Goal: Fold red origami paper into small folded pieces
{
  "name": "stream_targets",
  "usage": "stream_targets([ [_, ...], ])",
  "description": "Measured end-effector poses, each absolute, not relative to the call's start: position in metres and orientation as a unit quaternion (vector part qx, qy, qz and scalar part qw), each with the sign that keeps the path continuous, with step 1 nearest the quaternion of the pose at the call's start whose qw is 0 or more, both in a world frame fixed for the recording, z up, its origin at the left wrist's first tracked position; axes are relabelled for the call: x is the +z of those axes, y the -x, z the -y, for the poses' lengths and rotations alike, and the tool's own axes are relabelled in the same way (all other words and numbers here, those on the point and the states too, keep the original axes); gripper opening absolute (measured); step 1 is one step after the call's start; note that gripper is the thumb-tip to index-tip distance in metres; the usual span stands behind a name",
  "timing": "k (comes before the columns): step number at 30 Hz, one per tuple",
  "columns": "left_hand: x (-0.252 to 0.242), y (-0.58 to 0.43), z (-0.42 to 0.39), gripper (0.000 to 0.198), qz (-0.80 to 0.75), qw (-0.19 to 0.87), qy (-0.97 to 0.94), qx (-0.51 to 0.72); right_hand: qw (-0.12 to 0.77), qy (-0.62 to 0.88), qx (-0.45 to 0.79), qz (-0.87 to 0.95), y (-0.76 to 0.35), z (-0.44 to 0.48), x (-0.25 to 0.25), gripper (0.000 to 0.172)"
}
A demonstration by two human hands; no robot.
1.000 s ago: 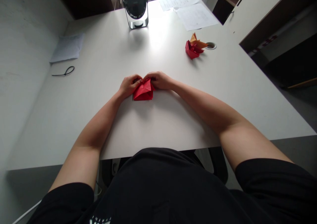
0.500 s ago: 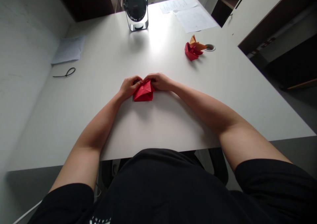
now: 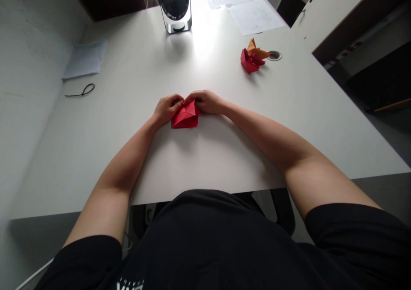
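Observation:
A partly folded piece of red origami paper (image 3: 186, 116) rests on the white table in front of me, its near side showing creased flaps. My left hand (image 3: 167, 108) pinches its upper left edge between thumb and fingers. On the far right edge, my right hand (image 3: 207, 102) grips the same paper with its fingers curled over the top. Both sets of fingertips nearly meet at the paper's far side, and some of them are hidden behind it.
A red folded paper figure (image 3: 249, 62) and an orange one (image 3: 257, 50) sit beside a cable hole (image 3: 275, 56) at the right. A round black device on a stand (image 3: 175, 3), paper sheets (image 3: 253, 17), a white packet (image 3: 84, 60) and a black cable tie (image 3: 84, 91) lie farther out.
The camera view has tilted slightly, so the table's objects sit a little higher in the picture. Both hands keep their hold on the red paper, with barely any finger movement.

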State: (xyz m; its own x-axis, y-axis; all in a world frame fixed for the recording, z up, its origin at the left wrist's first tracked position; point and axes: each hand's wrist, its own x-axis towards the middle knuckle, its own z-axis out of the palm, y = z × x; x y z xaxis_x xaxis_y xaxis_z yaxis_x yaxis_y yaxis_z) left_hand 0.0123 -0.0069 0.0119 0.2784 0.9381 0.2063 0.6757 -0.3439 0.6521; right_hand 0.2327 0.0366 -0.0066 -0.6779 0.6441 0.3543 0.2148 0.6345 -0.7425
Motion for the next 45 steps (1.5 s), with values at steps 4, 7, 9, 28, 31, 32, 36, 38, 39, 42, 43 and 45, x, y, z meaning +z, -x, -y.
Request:
stream_targets([
  [4, 0.0078, -0.0112, 0.0046, 0.023, -0.527, 0.226, -0.765, 0.295, 0.310, 0.251, 0.339, 0.852, -0.2326, -0.0373, -0.0076, 0.040],
  [7, 0.0070, -0.0110, 0.0042, 0.022, -0.524, 0.228, -0.765, 0.298, 0.313, 0.252, 0.344, 0.849, -0.2326, -0.0367, -0.0070, 0.039],
  [9, 0.0074, -0.0111, 0.0046, 0.022, -0.521, 0.230, -0.766, 0.300, 0.313, 0.252, 0.346, 0.848, -0.2326, -0.0361, -0.0064, 0.038],
  [28, 0.0153, -0.0137, 0.0086, 0.024, -0.522, 0.231, -0.768, 0.291, 0.309, 0.265, 0.356, 0.841, -0.2315, -0.0319, 0.0008, 0.039],
  [31, 0.0158, -0.0140, 0.0090, 0.024, -0.525, 0.233, -0.766, 0.287, 0.313, 0.262, 0.357, 0.840, -0.2314, -0.0327, -0.0005, 0.038],
  [32, 0.0159, -0.0140, 0.0090, 0.024, -0.525, 0.232, -0.767, 0.287, 0.312, 0.262, 0.354, 0.841, -0.2314, -0.0332, -0.0014, 0.038],
  [36, 0.0160, -0.0136, 0.0083, 0.025, -0.524, 0.230, -0.770, 0.283, 0.310, 0.258, 0.349, 0.846, -0.2317, -0.0350, -0.0037, 0.039],
  [38, 0.0158, -0.0134, 0.0078, 0.025, -0.525, 0.231, -0.769, 0.281, 0.312, 0.256, 0.351, 0.845, -0.2318, -0.0350, -0.0035, 0.039],
  [39, 0.0158, -0.0133, 0.0077, 0.025, -0.526, 0.231, -0.769, 0.281, 0.313, 0.256, 0.351, 0.845, -0.2318, -0.0348, -0.0031, 0.038],
  [42, 0.0158, -0.0133, 0.0081, 0.024, -0.523, 0.234, -0.768, 0.287, 0.315, 0.258, 0.352, 0.843, -0.2316, -0.0339, -0.0017, 0.038],
  [43, 0.0160, -0.0134, 0.0084, 0.024, -0.522, 0.235, -0.768, 0.288, 0.315, 0.259, 0.352, 0.843, -0.2316, -0.0337, -0.0015, 0.037],
  [45, 0.0163, -0.0137, 0.0090, 0.024, -0.524, 0.234, -0.767, 0.287, 0.315, 0.259, 0.352, 0.842, -0.2316, -0.0336, -0.0015, 0.037],
])
